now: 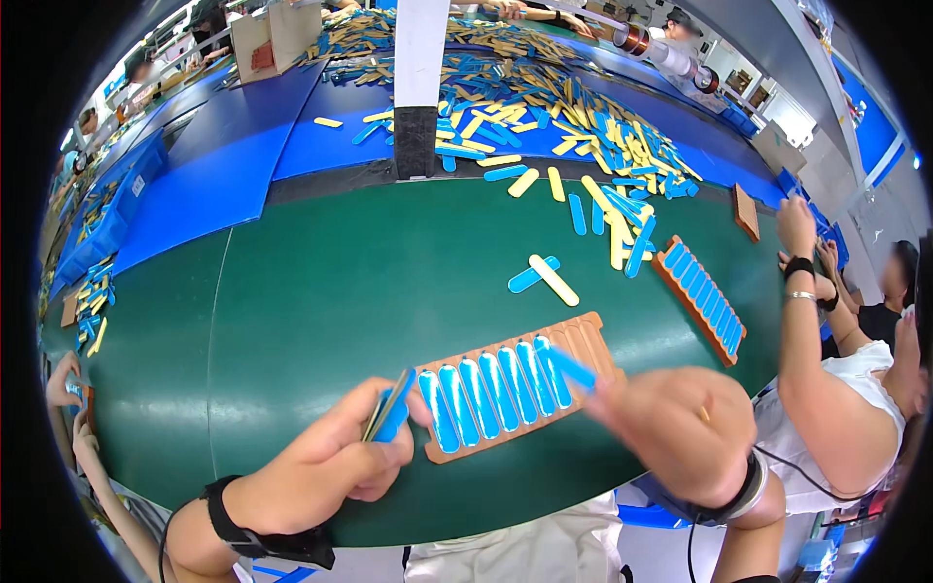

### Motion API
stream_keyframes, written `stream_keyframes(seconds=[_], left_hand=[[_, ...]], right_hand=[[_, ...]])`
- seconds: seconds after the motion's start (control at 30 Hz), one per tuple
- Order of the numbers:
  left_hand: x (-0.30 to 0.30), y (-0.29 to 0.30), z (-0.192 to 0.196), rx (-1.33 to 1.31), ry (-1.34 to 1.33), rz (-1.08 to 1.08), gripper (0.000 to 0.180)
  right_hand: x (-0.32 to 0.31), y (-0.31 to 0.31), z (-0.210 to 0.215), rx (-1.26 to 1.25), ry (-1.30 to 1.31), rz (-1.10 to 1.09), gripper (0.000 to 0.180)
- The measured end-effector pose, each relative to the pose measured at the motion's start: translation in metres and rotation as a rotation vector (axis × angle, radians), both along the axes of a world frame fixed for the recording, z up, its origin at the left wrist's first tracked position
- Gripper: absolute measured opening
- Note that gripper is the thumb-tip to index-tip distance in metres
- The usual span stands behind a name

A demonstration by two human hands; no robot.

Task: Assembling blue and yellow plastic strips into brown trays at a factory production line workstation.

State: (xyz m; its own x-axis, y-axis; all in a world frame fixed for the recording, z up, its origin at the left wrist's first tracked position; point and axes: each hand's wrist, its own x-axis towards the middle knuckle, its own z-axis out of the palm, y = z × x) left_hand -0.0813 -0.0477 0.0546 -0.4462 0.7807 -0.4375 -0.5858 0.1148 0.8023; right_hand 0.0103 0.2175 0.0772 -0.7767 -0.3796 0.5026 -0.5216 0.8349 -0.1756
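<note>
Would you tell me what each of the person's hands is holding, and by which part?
The left hand pinches a small stack of blue strips by its lower end. The right hand holds one blue strip by its near end.

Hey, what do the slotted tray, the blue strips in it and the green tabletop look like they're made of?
Slotted tray: looks like matte brown plastic or fibreboard, with a dull, even surface. Blue strips: probably glossy plastic or a film-covered piece, since they show bright glare streaks. Green tabletop: smooth, low-sheen mat, possibly rubber or vinyl.
</note>
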Motion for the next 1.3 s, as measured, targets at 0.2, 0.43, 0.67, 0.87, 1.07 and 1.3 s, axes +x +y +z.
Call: stream_keyframes(seconds=[0.2,0.43,0.67,0.87,1.07,1.3], left_hand=[[0.002,0.009,-0.014,0.102,0.115,0.092,0.037],[0.005,0.011,0.002,0.038,0.202,0.090,0.052],[-0.001,0.007,0.001,0.088,0.179,-0.103,0.048],[0.006,0.008,0.003,0.090,0.289,-0.082,0.031],[0.007,0.008,0.002,0.067,0.168,-0.014,0.030],[0.005,0.009,0.006,0.014,0.276,-0.018,0.034]], right_hand=[[0.019,0.003,-0.035,0.337,-0.141,-0.235,0.024],[0.002,-0.003,-0.038,0.392,0.013,-0.254,0.019],[-0.022,-0.040,-0.011,-0.495,-0.580,-0.041,0.018],[-0.038,-0.063,-0.011,-0.913,-1.048,0.101,0.018],[-0.057,-0.014,-0.002,-0.984,-1.015,-0.003,0.016],[-0.079,0.072,0.005,0.208,-0.887,0.059,0.018]])
